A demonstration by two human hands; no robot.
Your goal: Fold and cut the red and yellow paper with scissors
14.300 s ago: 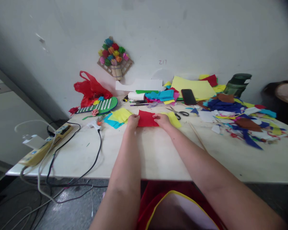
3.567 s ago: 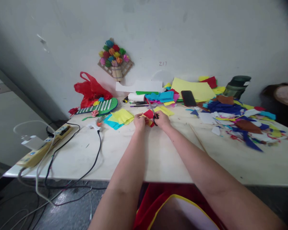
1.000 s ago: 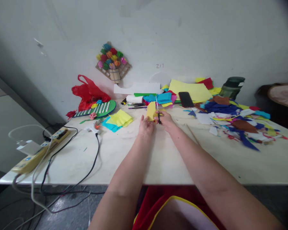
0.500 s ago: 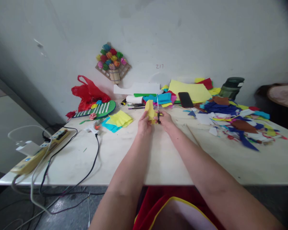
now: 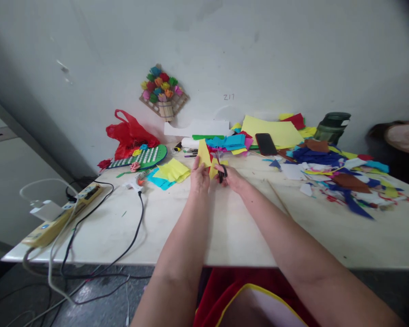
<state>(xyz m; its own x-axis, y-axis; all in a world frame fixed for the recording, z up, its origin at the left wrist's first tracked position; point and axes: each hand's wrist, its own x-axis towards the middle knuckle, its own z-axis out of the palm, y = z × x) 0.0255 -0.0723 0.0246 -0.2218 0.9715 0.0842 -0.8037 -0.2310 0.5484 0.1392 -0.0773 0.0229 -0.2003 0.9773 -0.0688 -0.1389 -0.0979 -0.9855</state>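
Observation:
My left hand (image 5: 200, 175) pinches a piece of yellow paper (image 5: 204, 153) that stands up above the fingers. Dark-handled scissors (image 5: 221, 171) are in my right hand (image 5: 229, 175), blades pointing away from me and close to the paper's right side. Another bit of yellow paper shows low between the two hands, with a little red beside it; whether it is joined to the held piece I cannot tell. Left of my left hand lie yellow sheets (image 5: 173, 170) over blue sheets (image 5: 159, 180). Behind the hands rests a stack of blue paper (image 5: 230, 141).
A glue gun (image 5: 135, 184) and a power strip (image 5: 61, 218) with cables lie at left. A thin stick (image 5: 278, 198) is right of my forearm. Paper scraps (image 5: 347, 177), a phone (image 5: 266, 144) and a green bottle (image 5: 332, 127) stand or lie farther right and back.
The yellow paper now shows a slanted, pointed shape, and a separate-looking yellow part hangs near the scissors. The scissors have tilted and dropped slightly. The view has shifted a little.

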